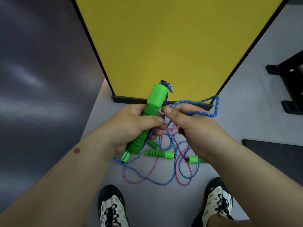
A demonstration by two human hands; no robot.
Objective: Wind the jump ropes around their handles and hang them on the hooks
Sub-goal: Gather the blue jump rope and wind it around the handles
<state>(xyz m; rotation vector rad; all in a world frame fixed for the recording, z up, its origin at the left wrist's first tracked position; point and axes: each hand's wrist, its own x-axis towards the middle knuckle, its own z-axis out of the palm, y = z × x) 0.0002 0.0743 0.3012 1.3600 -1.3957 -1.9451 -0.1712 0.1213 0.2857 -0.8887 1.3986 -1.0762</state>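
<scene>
There is a single view, from a camera worn on the person's head. It looks steeply down and forward, close over both forearms, taking in the grey floor (164, 202), the shoes (111, 208) and the yellow panel (172, 46) ahead.

Pale grey floor (164, 202), yellow panel (172, 46) with black edging standing upright ahead, dark purplish wall (41, 71) on the left — black metal frame base (291, 89) at the right edge
</scene>
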